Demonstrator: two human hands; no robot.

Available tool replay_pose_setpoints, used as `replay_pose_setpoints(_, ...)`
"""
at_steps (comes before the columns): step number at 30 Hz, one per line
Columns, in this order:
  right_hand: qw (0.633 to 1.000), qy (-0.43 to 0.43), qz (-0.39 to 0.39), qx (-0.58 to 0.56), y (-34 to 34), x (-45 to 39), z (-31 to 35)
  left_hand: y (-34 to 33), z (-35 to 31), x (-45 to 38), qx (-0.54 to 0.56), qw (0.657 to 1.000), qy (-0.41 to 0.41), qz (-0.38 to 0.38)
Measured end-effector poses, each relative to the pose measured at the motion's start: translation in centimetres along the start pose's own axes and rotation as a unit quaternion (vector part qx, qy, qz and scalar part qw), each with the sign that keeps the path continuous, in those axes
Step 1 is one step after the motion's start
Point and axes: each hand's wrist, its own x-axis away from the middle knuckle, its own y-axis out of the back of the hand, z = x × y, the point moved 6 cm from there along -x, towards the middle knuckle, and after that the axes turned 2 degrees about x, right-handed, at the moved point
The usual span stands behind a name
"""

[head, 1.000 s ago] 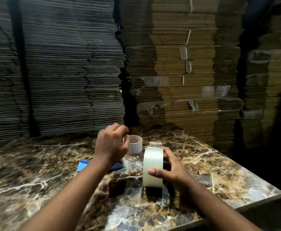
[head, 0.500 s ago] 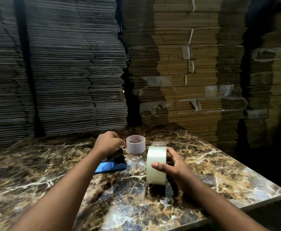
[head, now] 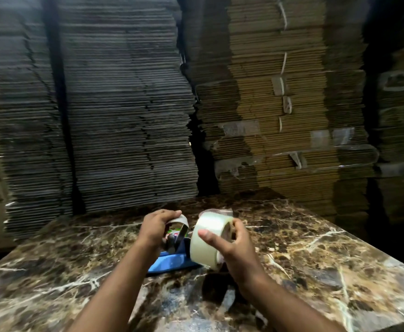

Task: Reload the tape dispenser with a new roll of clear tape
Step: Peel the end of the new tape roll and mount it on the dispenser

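My right hand [head: 238, 248] grips a wide roll of clear tape [head: 204, 240], held tilted just above the marble table [head: 316, 250]. My left hand [head: 156, 227] is closed on the top of the tape dispenser [head: 176, 238], fingers over its curved grey plate. The dispenser's blue handle [head: 170, 262] points down toward me, close to the tabletop. Roll and dispenser sit side by side, almost touching. My left hand and the roll hide the dispenser's hub.
A pale translucent object [head: 222, 211] peeks out just behind the roll. Tall stacks of flattened cardboard [head: 124, 116] rise like a wall right behind the table. The table's right edge [head: 388, 257] drops into dark floor space.
My left hand has taken the dispenser off the table and raised it. My right hand has lifted the roll from standing on the table and tilted it toward the dispenser.
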Motion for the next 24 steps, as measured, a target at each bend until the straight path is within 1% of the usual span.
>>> replay_pose_setpoints(3,1.0,0.016,-0.018,-0.019,-2.4,-0.4,-0.5,0.7,0.7,0.2,0.045,0.999,0.018,0.013)
replay_pose_setpoints(6,0.998,0.046,-0.046,0.004,-3.7,-0.4,-1.0,1.2,1.4,0.3,0.083,0.996,0.03,0.032)
replay_pose_setpoints(11,0.986,0.102,-0.071,0.115,-4.1,0.1,-1.7,1.8,1.9,0.3,0.121,0.992,0.015,0.04)
replay_pose_setpoints(15,0.962,0.15,-0.091,0.207,-4.2,1.0,-1.1,1.7,2.5,0.3,0.147,0.986,0.04,0.063)
replay_pose_setpoints(18,0.937,0.189,-0.104,0.275,-4.4,2.3,0.2,1.7,2.8,0.4,0.181,0.98,0.044,0.068)
replay_pose_setpoints(24,0.915,0.2,-0.116,0.33,-4.5,3.4,1.3,1.8,3.2,0.7,0.225,0.971,0.048,0.06)
